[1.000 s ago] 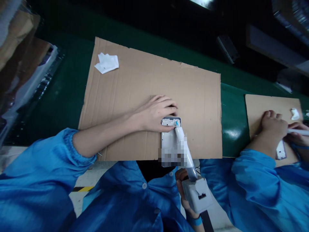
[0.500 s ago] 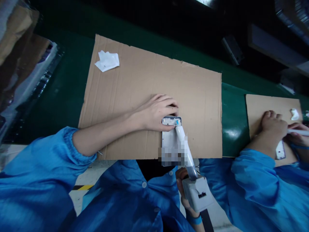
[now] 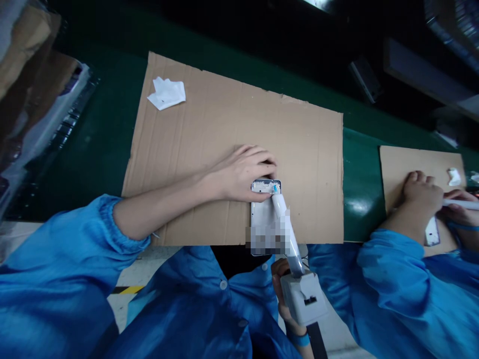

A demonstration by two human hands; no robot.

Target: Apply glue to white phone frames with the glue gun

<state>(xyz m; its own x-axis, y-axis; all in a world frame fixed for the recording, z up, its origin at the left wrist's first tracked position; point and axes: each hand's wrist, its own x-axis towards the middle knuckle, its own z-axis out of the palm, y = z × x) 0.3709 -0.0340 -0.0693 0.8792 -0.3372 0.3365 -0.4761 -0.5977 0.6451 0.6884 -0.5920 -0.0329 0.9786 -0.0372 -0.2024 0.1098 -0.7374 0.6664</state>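
A silver phone housing [image 3: 262, 214] lies at the near edge of the cardboard, its lower part blurred out. My left hand [image 3: 249, 172] grips its top end, thumb across the inside and fingers curled round the far edge. From below, my right hand [image 3: 282, 286] is wrapped round a glue dispensing gun [image 3: 305, 299], whose body hides most of the fingers. The gun's white tube [image 3: 281, 209] slants up over the housing. Its small blue tip [image 3: 275, 189] is at the top right corner of the housing, beside my left thumb; whether it touches, I cannot tell.
The cardboard sheet [image 3: 209, 124] covers the green table [image 3: 361, 199], with a crumpled white paper [image 3: 167, 93] at its far left. Wrapped trays [image 3: 56, 124] stand on the left. At right, a co-worker's hands [image 3: 422, 194] work over another cardboard piece.
The gun's body has shifted very slightly up and left in the picture, while its tip stays at the housing's top right corner. My left hand keeps its hold.
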